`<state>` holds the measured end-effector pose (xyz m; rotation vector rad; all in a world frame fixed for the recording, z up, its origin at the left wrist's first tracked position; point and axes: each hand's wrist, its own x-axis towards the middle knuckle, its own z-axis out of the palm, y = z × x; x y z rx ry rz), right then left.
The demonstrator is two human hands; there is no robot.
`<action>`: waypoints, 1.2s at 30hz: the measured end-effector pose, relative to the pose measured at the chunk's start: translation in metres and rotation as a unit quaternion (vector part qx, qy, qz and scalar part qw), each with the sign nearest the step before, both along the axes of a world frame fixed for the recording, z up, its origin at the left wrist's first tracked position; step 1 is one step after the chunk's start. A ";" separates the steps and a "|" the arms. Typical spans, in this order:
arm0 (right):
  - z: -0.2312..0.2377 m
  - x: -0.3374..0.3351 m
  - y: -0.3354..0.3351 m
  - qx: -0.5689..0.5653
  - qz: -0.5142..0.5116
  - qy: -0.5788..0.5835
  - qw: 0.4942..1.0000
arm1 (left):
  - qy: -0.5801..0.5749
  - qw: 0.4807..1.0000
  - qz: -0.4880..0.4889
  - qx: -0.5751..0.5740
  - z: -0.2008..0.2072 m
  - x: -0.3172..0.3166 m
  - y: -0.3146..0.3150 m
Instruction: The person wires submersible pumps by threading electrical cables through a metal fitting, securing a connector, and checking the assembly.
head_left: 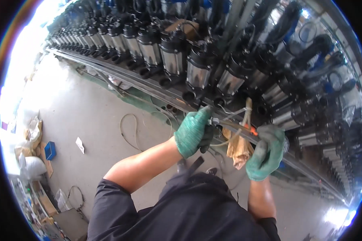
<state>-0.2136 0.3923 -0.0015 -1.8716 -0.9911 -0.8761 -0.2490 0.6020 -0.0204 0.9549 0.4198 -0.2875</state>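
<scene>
Both my hands wear green gloves with dark, soiled palms and fingers. My left hand [194,131] is closed round a dark object, mostly hidden in the grip, with a silver metal fitting [214,121] sticking out. A thin yellowish hose [233,125] runs from that fitting toward an orange piece [251,130]. My right hand [267,150] has its fingers curled at the orange end of the hose. Between the hands hangs a crumpled tan bundle [239,150], cloth or paper. Just beyond stands a black-and-silver pump [198,68] with a round black outlet.
Several similar pumps [151,50] line a long metal rack [149,86], curving away left and right. A cardboard box [183,29] sits behind them. A loose hose [128,130] loops on the grey floor. At left are a blue bin [50,150] and plastic bags [32,168].
</scene>
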 end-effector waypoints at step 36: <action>-0.082 -0.020 -0.020 -0.343 -0.004 0.322 0.882 | 0.008 0.959 -0.282 0.027 -0.156 0.029 -0.024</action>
